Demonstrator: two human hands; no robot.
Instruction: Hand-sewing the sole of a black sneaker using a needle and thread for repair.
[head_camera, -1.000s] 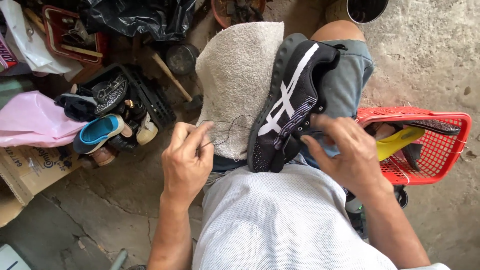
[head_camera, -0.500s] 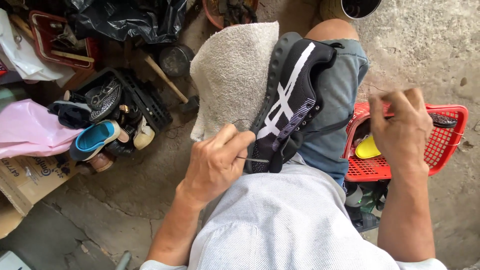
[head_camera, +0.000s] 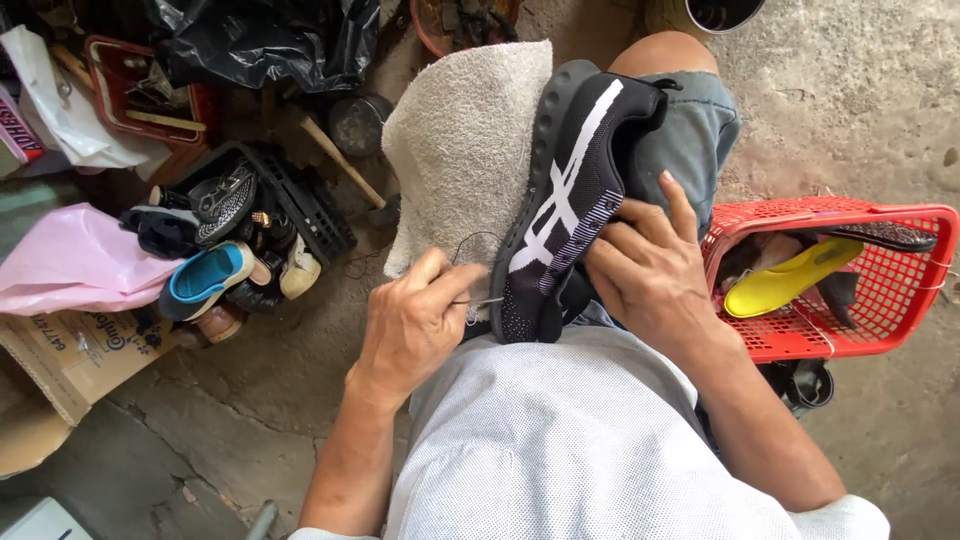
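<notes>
You sit over a cracked concrete floor (head_camera: 870, 120) crowded with shoe-repair clutter. A grey towel (head_camera: 465, 150) lies over your lap, and on its right edge rests a black sneaker (head_camera: 570, 200) with white stripes, tipped on its side with the sole turned toward the towel and the toe pointing back at your body.

Your left hand (head_camera: 415, 325) is closed, fingers pinched on a thin needle (head_camera: 483, 301) at the sneaker's lower edge, near the toe. A dark thread (head_camera: 462, 243) loops up from that spot across the towel. Your right hand (head_camera: 650, 270) is spread over the sneaker's upper, fingers lying against the fabric and pressing the shoe onto your knee, so it grips the shoe with loosely curled fingers rather than a fist.

Just beside your right wrist a red plastic basket (head_camera: 900, 215) stands on the floor, holding a yellow insole (head_camera: 790, 280) and some darker pieces. To your left a black crate (head_camera: 310, 215) holds a heap of worn shoes, among them a blue and white one (head_camera: 205, 280). Near it lie a pink plastic bag (head_camera: 70, 260) and a cardboard box (head_camera: 70, 355). A black bag (head_camera: 260, 40) sits at the far edge of the floor beside a red tray (head_camera: 110, 60).
</notes>
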